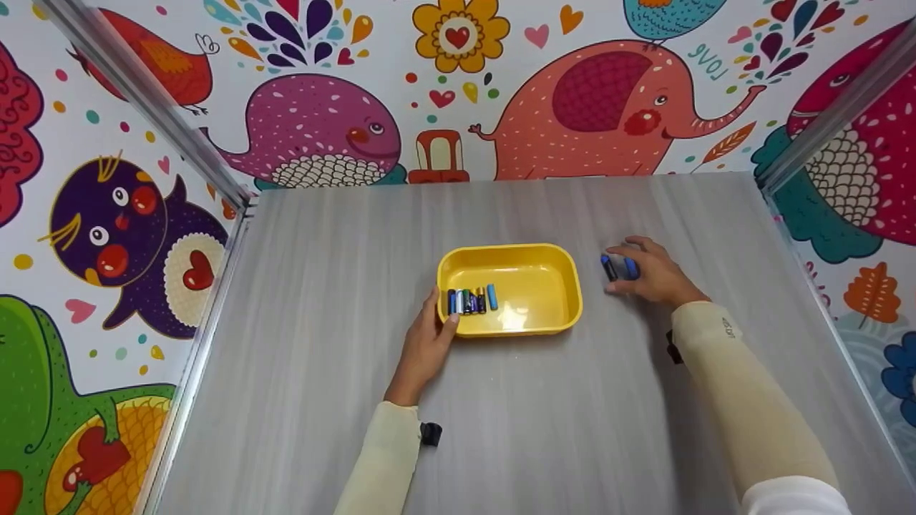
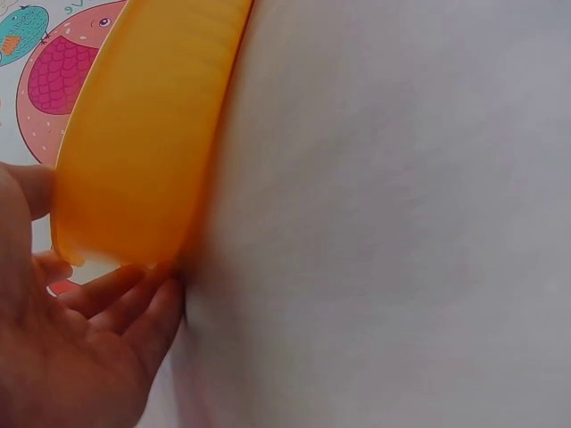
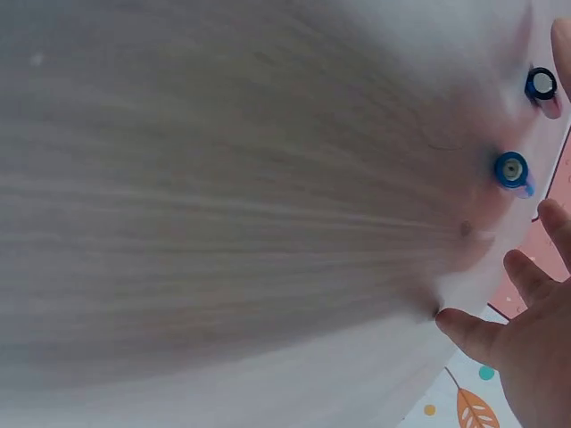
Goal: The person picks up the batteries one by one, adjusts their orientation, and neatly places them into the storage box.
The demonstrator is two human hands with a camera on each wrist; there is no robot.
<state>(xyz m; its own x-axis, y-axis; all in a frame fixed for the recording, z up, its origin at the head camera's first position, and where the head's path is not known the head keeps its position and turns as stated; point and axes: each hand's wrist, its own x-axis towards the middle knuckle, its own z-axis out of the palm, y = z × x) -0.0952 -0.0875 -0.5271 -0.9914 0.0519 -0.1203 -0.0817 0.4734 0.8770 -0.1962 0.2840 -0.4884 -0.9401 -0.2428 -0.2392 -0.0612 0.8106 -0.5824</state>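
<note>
In the head view my left hand [image 1: 424, 347] grips the near-left corner of a yellow plastic tray [image 1: 572, 293]. The left wrist view has the thumb at one side of the tray [image 2: 134, 160] and the other fingers against its end. Several small batteries [image 1: 481, 300] lie side by side at the left inside it. To the right of the tray, my right hand [image 1: 655, 275] hovers with thumb and fingers spread around two batteries. One is dark with a blue end [image 1: 609, 267]; the other is blue [image 1: 632, 268]. In the right wrist view, a gap separates the fingertips from the blue-rimmed battery [image 3: 511, 169].
A grey wood-grain table [image 1: 322, 286] extends around the tray. Printed cartoon panels [image 1: 322, 129] stand behind it and at both sides, with metal posts [image 1: 830, 107] at the back corners.
</note>
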